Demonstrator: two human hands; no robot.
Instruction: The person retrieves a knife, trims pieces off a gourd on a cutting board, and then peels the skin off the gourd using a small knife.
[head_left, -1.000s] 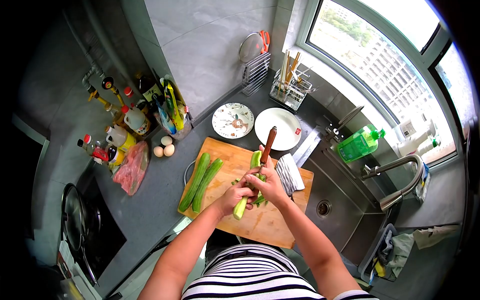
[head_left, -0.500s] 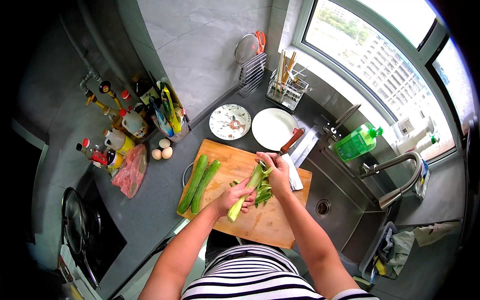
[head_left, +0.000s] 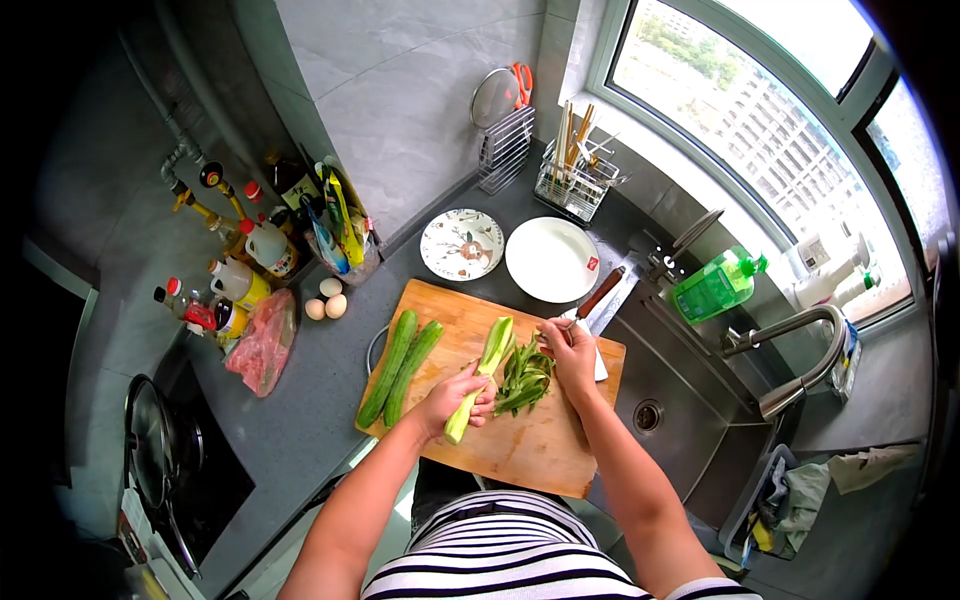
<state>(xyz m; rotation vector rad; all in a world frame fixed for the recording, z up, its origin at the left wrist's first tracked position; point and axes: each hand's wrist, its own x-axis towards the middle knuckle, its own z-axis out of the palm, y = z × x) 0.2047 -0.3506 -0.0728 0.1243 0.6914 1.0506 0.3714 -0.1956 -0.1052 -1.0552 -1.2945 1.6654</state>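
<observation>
My left hand [head_left: 457,397] is wrapped round a long pale-green gourd [head_left: 494,346], largely peeled and held at a slant above the wooden cutting board [head_left: 500,452]. My right hand [head_left: 570,352] is closed on what looks like a small peeler [head_left: 543,340], mostly hidden by the fingers. Between the hands, a heap of green peelings [head_left: 524,378] lies on the board. Two unpeeled dark-green gourds [head_left: 400,368] rest side by side at the board's left. Beyond my right hand is a knife with a brown handle [head_left: 602,291], its blade partly covered by the hand.
Behind the board stand a patterned plate [head_left: 462,243] and a white plate [head_left: 551,259]. Several eggs [head_left: 326,298], bottles [head_left: 240,284] and a pink bag [head_left: 264,345] are on the left. The steel sink [head_left: 680,400] and faucet [head_left: 800,375] are at right.
My right hand has moved away from the gourd, to the right, near the knife. The gourd's top end and the heap of peelings are now uncovered.
</observation>
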